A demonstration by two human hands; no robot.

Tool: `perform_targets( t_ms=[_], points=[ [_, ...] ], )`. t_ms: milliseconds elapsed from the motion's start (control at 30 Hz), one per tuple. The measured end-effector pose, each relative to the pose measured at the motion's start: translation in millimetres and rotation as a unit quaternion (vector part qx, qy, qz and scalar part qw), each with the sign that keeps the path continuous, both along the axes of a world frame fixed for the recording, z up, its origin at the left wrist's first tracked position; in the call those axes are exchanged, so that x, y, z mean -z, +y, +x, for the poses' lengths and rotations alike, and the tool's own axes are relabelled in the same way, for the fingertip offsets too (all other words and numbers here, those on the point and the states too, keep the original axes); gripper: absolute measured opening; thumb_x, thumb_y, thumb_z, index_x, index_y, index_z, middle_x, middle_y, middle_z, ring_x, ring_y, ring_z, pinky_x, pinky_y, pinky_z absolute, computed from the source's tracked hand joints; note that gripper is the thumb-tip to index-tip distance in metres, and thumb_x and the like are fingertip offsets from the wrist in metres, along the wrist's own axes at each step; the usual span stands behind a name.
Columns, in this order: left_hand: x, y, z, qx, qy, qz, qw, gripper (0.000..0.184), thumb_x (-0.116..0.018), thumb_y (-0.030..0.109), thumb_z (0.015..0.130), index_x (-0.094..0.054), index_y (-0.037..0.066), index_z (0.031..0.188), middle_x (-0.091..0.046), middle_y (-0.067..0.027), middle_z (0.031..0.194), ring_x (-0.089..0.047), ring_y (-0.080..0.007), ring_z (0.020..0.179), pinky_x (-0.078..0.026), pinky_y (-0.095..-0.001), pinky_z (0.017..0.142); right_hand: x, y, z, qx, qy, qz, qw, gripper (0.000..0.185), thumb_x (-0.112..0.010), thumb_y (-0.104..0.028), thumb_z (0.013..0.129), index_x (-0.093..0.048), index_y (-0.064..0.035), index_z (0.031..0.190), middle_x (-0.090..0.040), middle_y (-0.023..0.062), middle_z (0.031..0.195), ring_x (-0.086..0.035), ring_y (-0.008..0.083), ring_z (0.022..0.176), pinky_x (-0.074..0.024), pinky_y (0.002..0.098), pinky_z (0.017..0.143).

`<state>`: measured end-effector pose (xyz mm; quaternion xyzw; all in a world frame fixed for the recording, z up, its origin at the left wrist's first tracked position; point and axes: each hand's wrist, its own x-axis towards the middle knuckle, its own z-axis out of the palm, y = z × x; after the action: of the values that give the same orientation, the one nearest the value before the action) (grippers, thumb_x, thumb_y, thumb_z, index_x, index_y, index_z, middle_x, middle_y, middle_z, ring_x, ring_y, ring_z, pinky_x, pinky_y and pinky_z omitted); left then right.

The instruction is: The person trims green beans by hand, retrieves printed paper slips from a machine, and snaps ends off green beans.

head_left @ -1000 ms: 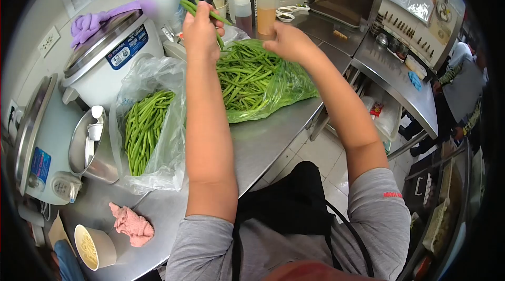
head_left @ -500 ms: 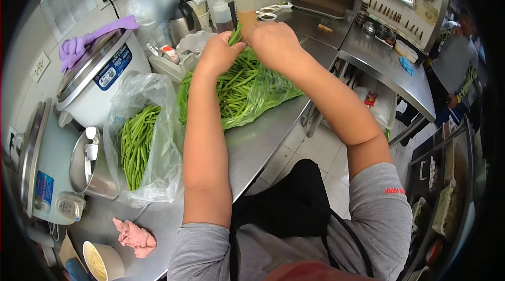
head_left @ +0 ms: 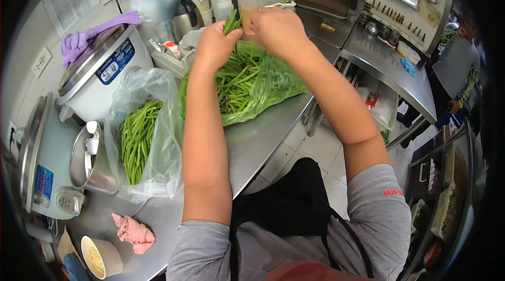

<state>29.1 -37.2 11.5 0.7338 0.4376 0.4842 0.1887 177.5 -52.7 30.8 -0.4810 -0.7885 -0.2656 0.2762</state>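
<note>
A small bunch of green beans (head_left: 231,22) sticks up from my left hand (head_left: 213,45), whose fingers are closed around it. My right hand (head_left: 279,29) is a little to the right with its fingers pinched together. What lies between those fingertips is hidden. Both hands are raised over a green plastic bag (head_left: 286,82) lying open on the counter, with a heap of green beans (head_left: 236,84) inside. Left of my left forearm, a clear plastic bag (head_left: 167,152) holds more green beans (head_left: 139,141), lined up lengthwise.
A rice cooker (head_left: 87,92) with a purple cloth (head_left: 79,44) on its lid stands at the left. Nearby are a metal pot (head_left: 102,178), a pink cloth (head_left: 134,233) and a paper cup (head_left: 108,260). Bottles (head_left: 223,8) stand behind my hands. Another person (head_left: 457,65) is at far right.
My hands have moved slightly apart, the left one a little to the left with its bunch of beans. The right hand has risen slightly. The bags have stayed in place.
</note>
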Motion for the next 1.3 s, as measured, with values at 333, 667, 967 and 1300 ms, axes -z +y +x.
perform_targets(
  t_ms=[333, 667, 967, 1300],
  points=[
    [-2, -2, -6, -0.033, 0.077, -0.008, 0.996, 0.024, -0.058, 0.019, 0.07, -0.054, -0.003, 0.079, -0.055, -0.0155, 0.063, -0.052, -0.0263, 0.058, -0.04, -0.0334, 0.058, 3, 6, -2, -0.084, 0.027, 0.092, 0.992, 0.013, -0.056, -0.02, 0.07, -0.054, -0.0095, 0.076, -0.053, 0.0057, 0.072, -0.055, 0.0235, 0.068, -0.0437, 0.035, 0.059],
    [-5, -7, -7, -0.032, 0.026, -0.024, 0.999, 0.022, -0.059, 0.018, 0.069, -0.056, -0.003, 0.072, -0.053, -0.0111, 0.055, -0.049, -0.018, 0.051, -0.039, -0.031, 0.052, 8, 8, -2, -0.096, 0.006, 0.094, 0.991, 0.014, -0.056, -0.022, 0.07, -0.054, -0.009, 0.072, -0.053, 0.0062, 0.067, -0.054, 0.0236, 0.064, -0.0435, 0.0346, 0.057],
    [-2, -6, 0, 0.089, -0.121, -0.112, 0.982, 0.018, -0.059, 0.018, 0.071, -0.055, 0.001, 0.076, -0.052, -0.0009, 0.06, -0.041, -0.0056, 0.048, -0.032, -0.0202, 0.044, 27, 22, -13, -0.321, 0.52, -0.237, 0.755, 0.017, -0.048, -0.019, 0.076, -0.052, -0.004, 0.069, -0.048, 0.0017, 0.056, -0.046, 0.0121, 0.052, -0.037, 0.0247, 0.048],
    [-3, 1, -10, -0.023, -0.162, -0.038, 0.986, 0.016, -0.058, 0.015, 0.072, -0.055, -0.001, 0.074, -0.052, -0.0022, 0.06, -0.043, -0.0057, 0.048, -0.033, -0.0206, 0.043, 5, 0, -12, -0.346, 0.505, -0.36, 0.705, 0.024, -0.046, -0.023, 0.079, -0.05, -0.0036, 0.066, -0.046, 0.0006, 0.053, -0.041, 0.0084, 0.047, -0.0346, 0.0213, 0.045]
  ],
)
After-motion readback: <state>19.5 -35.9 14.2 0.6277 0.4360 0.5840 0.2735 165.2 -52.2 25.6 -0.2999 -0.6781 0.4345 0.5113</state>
